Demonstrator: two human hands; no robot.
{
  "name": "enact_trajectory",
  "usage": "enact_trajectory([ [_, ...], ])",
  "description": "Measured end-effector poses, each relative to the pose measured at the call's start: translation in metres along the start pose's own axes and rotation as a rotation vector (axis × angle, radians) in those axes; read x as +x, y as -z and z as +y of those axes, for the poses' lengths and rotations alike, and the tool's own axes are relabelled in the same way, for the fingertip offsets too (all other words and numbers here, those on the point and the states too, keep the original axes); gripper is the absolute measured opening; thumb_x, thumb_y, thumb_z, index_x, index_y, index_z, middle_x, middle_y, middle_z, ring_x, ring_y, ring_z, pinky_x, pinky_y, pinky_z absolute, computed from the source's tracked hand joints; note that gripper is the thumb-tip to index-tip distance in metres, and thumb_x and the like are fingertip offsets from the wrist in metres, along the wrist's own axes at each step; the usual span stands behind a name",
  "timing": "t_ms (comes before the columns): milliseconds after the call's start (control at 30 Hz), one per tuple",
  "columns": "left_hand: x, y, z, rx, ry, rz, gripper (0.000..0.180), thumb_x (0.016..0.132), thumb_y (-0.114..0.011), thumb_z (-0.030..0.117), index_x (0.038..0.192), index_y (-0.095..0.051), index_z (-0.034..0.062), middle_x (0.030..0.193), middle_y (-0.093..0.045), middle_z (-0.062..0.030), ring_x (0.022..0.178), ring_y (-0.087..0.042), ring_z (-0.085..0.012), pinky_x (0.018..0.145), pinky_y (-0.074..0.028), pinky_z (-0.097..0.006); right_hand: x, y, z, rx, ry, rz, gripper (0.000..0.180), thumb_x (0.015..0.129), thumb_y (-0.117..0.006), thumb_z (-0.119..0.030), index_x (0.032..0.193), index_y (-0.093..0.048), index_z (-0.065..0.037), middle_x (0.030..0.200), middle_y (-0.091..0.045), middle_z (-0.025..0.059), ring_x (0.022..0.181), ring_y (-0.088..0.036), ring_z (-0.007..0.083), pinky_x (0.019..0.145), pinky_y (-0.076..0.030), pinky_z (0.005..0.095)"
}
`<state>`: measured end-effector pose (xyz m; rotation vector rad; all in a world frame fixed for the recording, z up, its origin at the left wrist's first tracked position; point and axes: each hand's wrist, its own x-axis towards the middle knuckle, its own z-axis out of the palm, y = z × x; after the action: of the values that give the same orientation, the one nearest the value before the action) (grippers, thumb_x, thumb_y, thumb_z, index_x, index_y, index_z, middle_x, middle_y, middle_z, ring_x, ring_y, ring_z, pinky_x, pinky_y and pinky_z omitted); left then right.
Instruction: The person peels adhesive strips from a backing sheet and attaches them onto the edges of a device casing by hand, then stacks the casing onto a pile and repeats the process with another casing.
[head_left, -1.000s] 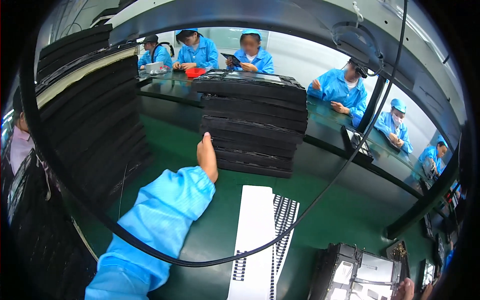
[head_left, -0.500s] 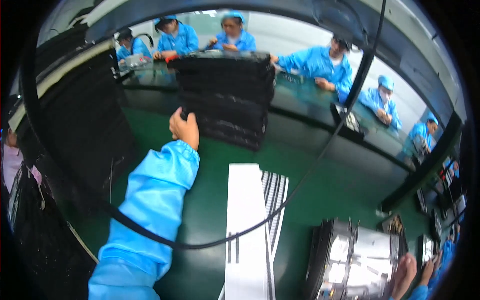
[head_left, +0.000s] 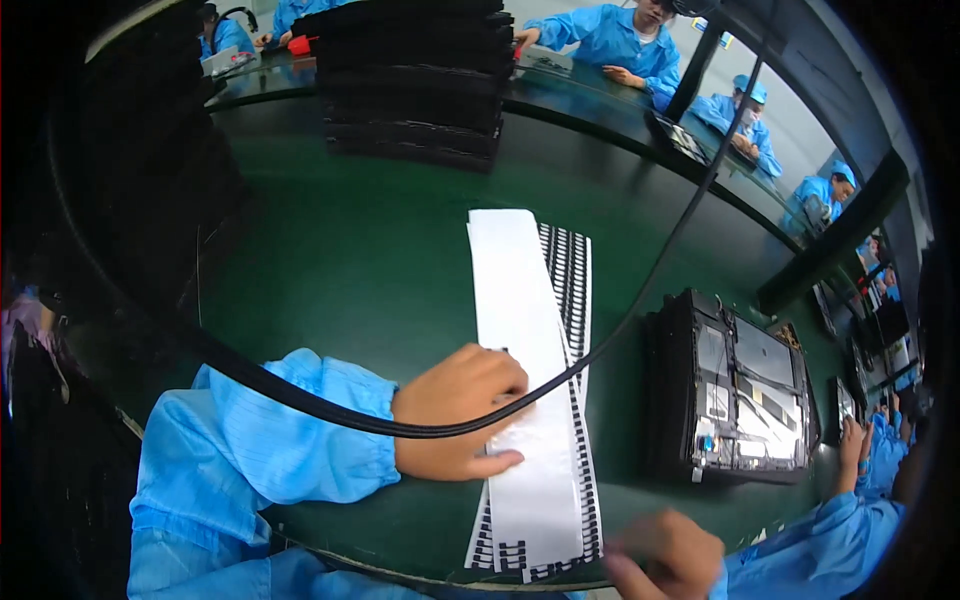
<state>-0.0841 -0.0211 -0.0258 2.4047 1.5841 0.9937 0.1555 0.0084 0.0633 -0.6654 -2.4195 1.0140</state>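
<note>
Left hand (head_left: pixel 458 410) flat on the white strip sheet (head_left: pixel 520 380), fingers curled, pressing not gripping. Right hand (head_left: pixel 665 555) at the sheet's near right corner, partly cut off, grip can't be told. Right of the sheet: open black device (head_left: pixel 735 390). Beyond its far end: black tray stack (head_left: pixel 415 80). Risk: black cable (head_left: pixel 600 345) crossing the sheet could snag and skew it.

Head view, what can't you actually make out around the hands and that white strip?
- Left hand: its fingertips curl onto the white strip, so whether they grip it is hidden.
- Right hand: blurred and cut off by the lower edge; its hold is unclear.
- Black patterned sheet: mostly covered by the strip.
- Open black device: its inner parts are too small to tell.
</note>
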Motion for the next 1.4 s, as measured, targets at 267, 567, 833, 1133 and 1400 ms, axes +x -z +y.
enact_trajectory([
  [267, -0.012, -0.009, -0.001, 0.039, 0.063, 0.054, 0.051, 0.064, -0.066, 0.027, 0.102, -0.051, -0.0039, 0.114, -0.042, -0.0233, 0.110, -0.039, -0.0365, 0.092, -0.031, -0.045, 0.063, -0.084, 0.043, -0.313, 0.051, 0.147, 0.008, 0.068, -0.057, -0.005, 0.066, -0.052, 0.001, 0.064, -0.048, 0.0132, 0.056, -0.051, 0.0276, 0.050, -0.042, 0.0344],
  [567, -0.008, -0.002, -0.002, 0.084, 0.079, -0.010, 0.054, 0.060, -0.066, 0.019, 0.107, -0.048, -0.0008, 0.115, -0.043, -0.0197, 0.109, -0.040, -0.0367, 0.090, -0.033, -0.044, 0.074, -0.098, 0.035, -0.375, -0.019, 0.196, 0.009, 0.066, -0.054, -0.005, 0.063, -0.052, 0.003, 0.065, -0.051, 0.0177, 0.058, -0.053, 0.0322, 0.053, -0.044, 0.0378],
  [833, -0.006, -0.004, 0.005, 0.092, 0.080, -0.061, 0.056, 0.065, -0.067, 0.025, 0.110, -0.046, -0.0001, 0.117, -0.041, -0.0199, 0.111, -0.038, -0.0375, 0.093, -0.030, -0.045, 0.045, -0.054, 0.023, 0.030, 0.051, 0.208, 0.005, 0.069, -0.057, -0.001, 0.069, -0.052, 0.001, 0.065, -0.048, 0.0122, 0.057, -0.050, 0.0256, 0.053, -0.041, 0.0305],
  [1133, 0.037, -0.003, 0.049, -0.003, -0.419, 0.008, 0.031, 0.065, -0.065, 0.015, 0.093, -0.059, 0.0019, 0.103, -0.054, -0.0165, 0.095, -0.053, -0.0316, 0.076, -0.044, -0.041, -0.054, 0.087, 0.060, 0.197, -0.264, 0.695, 0.004, 0.067, -0.055, 0.001, 0.071, -0.053, 0.001, 0.078, -0.054, 0.0107, 0.073, -0.050, 0.0166, 0.064, -0.038, 0.0232],
  [1400, 0.121, -0.047, 0.076, 0.028, -0.716, 0.041, 0.022, 0.065, -0.055, 0.003, 0.084, -0.059, -0.0073, 0.090, -0.055, -0.0148, 0.079, -0.056, -0.0258, 0.064, -0.047, -0.032, -0.012, 0.089, 0.089, 0.155, -0.200, 0.431, 0.003, 0.063, -0.055, 0.000, 0.066, -0.055, -0.001, 0.096, -0.056, 0.0129, 0.091, -0.047, 0.0205, 0.082, -0.033, 0.0306],
])
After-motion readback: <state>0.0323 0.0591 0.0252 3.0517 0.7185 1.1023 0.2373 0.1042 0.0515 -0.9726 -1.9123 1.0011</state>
